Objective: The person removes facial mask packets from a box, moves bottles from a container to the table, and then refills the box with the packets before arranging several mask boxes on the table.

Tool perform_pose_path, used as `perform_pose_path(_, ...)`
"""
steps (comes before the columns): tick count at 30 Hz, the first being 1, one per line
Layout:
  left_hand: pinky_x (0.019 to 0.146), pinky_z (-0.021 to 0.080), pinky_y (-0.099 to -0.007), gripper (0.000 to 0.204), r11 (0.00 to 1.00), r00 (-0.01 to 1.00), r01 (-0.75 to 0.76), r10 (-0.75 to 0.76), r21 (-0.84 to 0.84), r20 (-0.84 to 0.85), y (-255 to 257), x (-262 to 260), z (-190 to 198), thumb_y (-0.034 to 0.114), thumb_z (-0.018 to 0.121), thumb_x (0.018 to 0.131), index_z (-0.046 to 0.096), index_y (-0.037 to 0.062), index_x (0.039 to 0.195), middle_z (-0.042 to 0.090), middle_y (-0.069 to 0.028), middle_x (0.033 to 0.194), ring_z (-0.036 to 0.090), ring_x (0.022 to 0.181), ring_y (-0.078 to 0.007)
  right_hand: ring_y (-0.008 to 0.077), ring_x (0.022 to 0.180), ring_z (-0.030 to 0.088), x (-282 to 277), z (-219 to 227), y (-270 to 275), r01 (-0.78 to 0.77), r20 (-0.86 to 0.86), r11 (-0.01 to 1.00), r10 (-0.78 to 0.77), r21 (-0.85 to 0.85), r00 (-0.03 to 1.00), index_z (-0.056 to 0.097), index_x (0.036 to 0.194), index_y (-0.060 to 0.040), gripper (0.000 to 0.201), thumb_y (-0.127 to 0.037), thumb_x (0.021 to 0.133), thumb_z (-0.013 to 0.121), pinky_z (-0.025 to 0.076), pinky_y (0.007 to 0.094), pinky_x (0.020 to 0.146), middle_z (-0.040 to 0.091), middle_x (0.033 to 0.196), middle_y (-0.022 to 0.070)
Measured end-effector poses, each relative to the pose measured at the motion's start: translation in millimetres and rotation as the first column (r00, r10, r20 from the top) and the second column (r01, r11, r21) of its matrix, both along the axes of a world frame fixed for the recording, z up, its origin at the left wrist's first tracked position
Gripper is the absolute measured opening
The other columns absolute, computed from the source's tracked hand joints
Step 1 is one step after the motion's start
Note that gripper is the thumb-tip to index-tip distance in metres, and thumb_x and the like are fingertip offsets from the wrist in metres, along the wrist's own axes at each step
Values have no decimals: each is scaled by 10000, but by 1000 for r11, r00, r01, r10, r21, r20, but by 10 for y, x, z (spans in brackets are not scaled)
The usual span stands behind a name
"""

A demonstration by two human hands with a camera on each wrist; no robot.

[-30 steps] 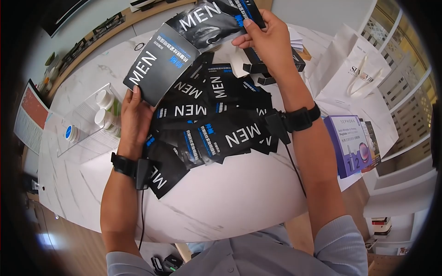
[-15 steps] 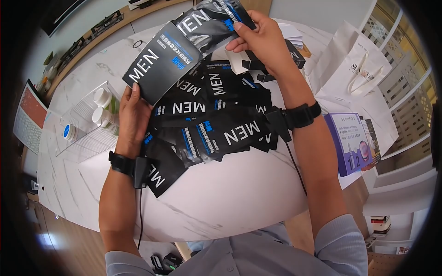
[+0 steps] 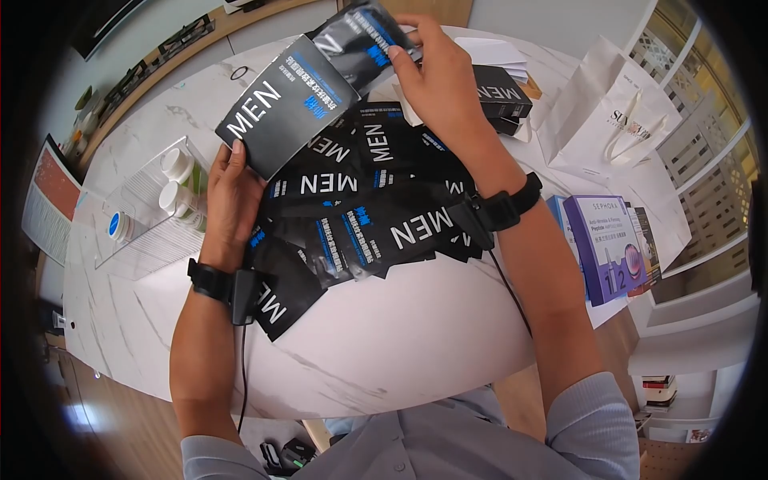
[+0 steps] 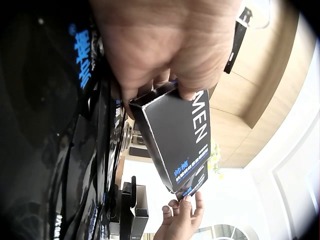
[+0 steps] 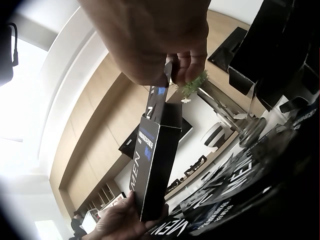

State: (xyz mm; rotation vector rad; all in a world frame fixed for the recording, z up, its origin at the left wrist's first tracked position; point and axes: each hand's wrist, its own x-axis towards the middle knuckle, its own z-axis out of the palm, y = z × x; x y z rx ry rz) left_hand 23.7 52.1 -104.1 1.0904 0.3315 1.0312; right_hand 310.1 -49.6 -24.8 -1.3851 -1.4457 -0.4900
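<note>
The left hand (image 3: 234, 196) grips a black MEN box (image 3: 290, 106) by its lower left end, thumb on the printed face. A glossy black sachet (image 3: 364, 44) stands partly inside the box's far end, its lower part hidden. The right hand (image 3: 438, 76) pinches the sachet's outer edge between thumb and fingers. In the right wrist view the box (image 5: 147, 165) is tilted, with the sachet (image 5: 156, 102) at its upper end. Below the hands lies a spread of black MEN sachets (image 3: 328, 184).
Black boxes (image 3: 500, 92) lie behind the right forearm. A clear tray (image 3: 144, 236) with white jars (image 3: 178, 200) stands at the left. On the right are a white paper bag (image 3: 608, 112) and a purple SEPHORA box (image 3: 606, 248). Cables hang from both wrist bands.
The right hand has moved left toward the box, and less of the sachet shows outside it. The left hand and the box have barely moved.
</note>
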Motion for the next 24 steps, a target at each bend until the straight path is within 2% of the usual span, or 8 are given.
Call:
perform_pose_path(3, 1146, 418, -441, 465, 1000, 1000, -2, 2, 10, -8, -1, 0, -2, 273, 485, 1104, 426, -1, 1474, 532, -110, 1467, 524, 1348, -234, 130, 736, 638, 13, -4, 23, -97, 20, 995, 97, 23, 995, 691, 1234, -38, 320, -45, 915, 689, 522, 271, 674, 686, 901, 68)
perform_pose_path(6, 1147, 416, -443, 461, 1000, 1000, -1, 1, 10, -7, 18, -3, -17, 270, 485, 1103, 433, -1, 1473, 537, -110, 1464, 524, 1349, -234, 119, 748, 614, -62, 1, -16, -195, -76, 981, 194, -17, 978, 729, 1179, -37, 277, -25, 906, 684, 513, 261, 679, 666, 856, 45)
perform_pose_path(9, 1116, 450, -443, 420, 1000, 1000, 0, 0, 2, 3, 1, 4, 0, 258, 504, 1097, 474, 22, 1444, 571, -97, 1418, 554, 1306, -222, 122, 751, 617, -153, 5, -44, -208, -50, 978, 206, -37, 977, 728, 1187, -39, 287, -28, 903, 688, 512, 267, 687, 656, 833, 47)
perform_pose_path(12, 1100, 468, -439, 395, 1000, 1000, 3, -3, 2, 13, 14, -1, -14, 248, 511, 1095, 496, 33, 1426, 590, -87, 1395, 571, 1281, -213, 140, 735, 618, -209, -6, -48, -182, 36, 982, 184, -56, 982, 735, 1177, -45, 273, -40, 908, 686, 518, 285, 698, 662, 847, 58)
perform_pose_path(15, 1100, 469, -434, 388, 1000, 1000, 10, -10, 2, 16, 24, 0, -24, 244, 508, 1096, 501, 32, 1421, 594, -85, 1396, 575, 1278, -211, 159, 734, 631, -236, -62, -17, -204, 39, 978, 205, -36, 978, 745, 1158, -53, 253, -59, 911, 690, 521, 305, 699, 666, 868, 71)
perform_pose_path(19, 1100, 470, -430, 386, 1000, 1000, 24, -25, 14, 16, 16, -1, -20, 243, 505, 1097, 504, 30, 1419, 598, -89, 1397, 579, 1277, -212, 219, 772, 649, -250, -112, 4, -192, 116, 980, 196, -46, 974, 746, 1142, -57, 236, -43, 920, 668, 526, 334, 725, 659, 889, 89)
perform_pose_path(24, 1150, 413, -458, 445, 1000, 1000, 15, -15, 13, -1, 45, -16, -44, 281, 479, 1104, 452, 7, 1454, 548, -112, 1461, 528, 1352, -244, 288, 854, 652, -295, -162, 16, -207, 172, 978, 207, -21, 963, 744, 1120, -59, 233, -4, 924, 629, 523, 362, 784, 659, 934, 113)
